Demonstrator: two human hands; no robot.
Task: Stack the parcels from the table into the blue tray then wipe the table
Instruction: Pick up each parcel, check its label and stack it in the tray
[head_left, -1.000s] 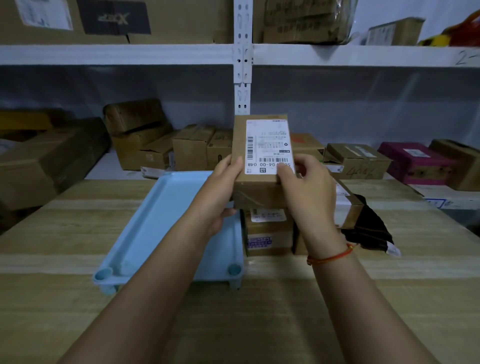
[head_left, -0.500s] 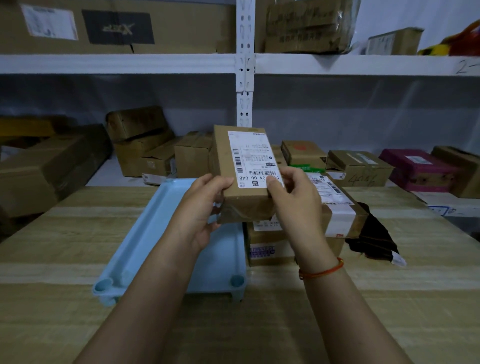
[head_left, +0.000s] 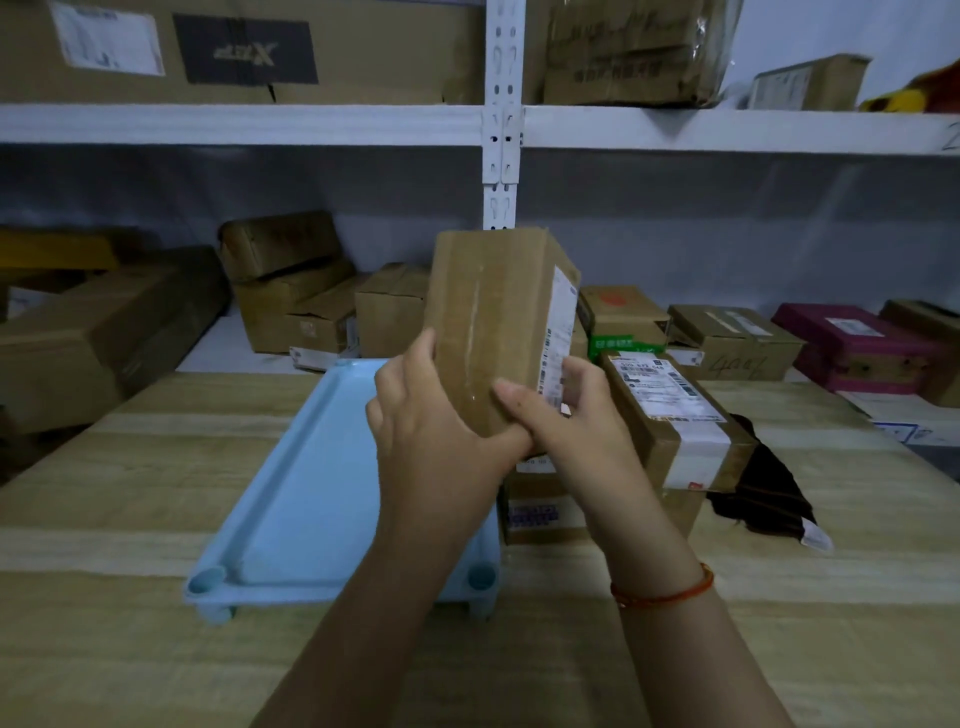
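I hold a brown cardboard parcel (head_left: 488, 317) upright in the air above the right side of the light blue tray (head_left: 306, 499). Its plain taped face points at me and its white label faces right. My left hand (head_left: 415, 415) grips its lower left edge. My right hand (head_left: 566, 410) grips its lower right side, thumb across the front. To the right of the tray, a labelled parcel (head_left: 675, 421) lies on top of two lower parcels (head_left: 540, 514) on the wooden table (head_left: 130, 519). The tray holds nothing that I can see.
A black bag (head_left: 763, 483) lies on the table right of the stack. Behind the table, a white shelf rack (head_left: 498, 130) carries several cardboard boxes (head_left: 291, 291) and a magenta box (head_left: 852, 343). More boxes sit on the upper shelf.
The parcel has turned in my hands: its label, which faced me, now points right and the taped side faces me. It has also moved left, over the tray.
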